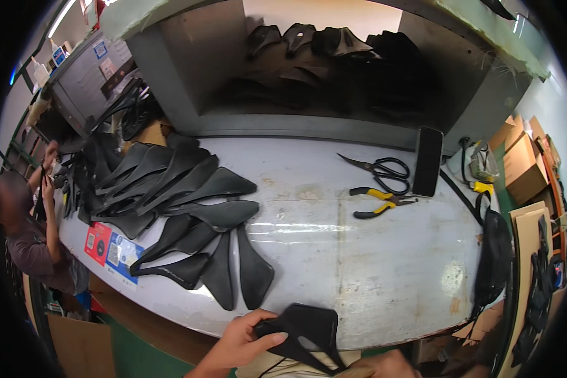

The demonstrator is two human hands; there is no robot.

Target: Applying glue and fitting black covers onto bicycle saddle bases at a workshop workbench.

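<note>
At the table's near edge my left hand (246, 340) is closed on a black bicycle saddle (324, 321), thumb on top. The saddle has an opening through its middle, and its wide end points away from me. Close to its narrow end, at the lower edge of the picture, is my right hand (387, 365). That hand is smeared and cut off, so its fingers do not show clearly. Left of centre lies an overlapping pile of similar black saddles (176, 183). The nearest loose saddle (254, 268) lies just beyond my left hand.
On the right of the white table (309, 246) lie black-handled scissors (378, 171), yellow-handled pliers (381, 203) and a dark phone (428, 162). A grey open-fronted box (283, 128) holding more saddles stands behind. Another person (34, 233) works at far left. Cardboard boxes (524, 167) stand right.
</note>
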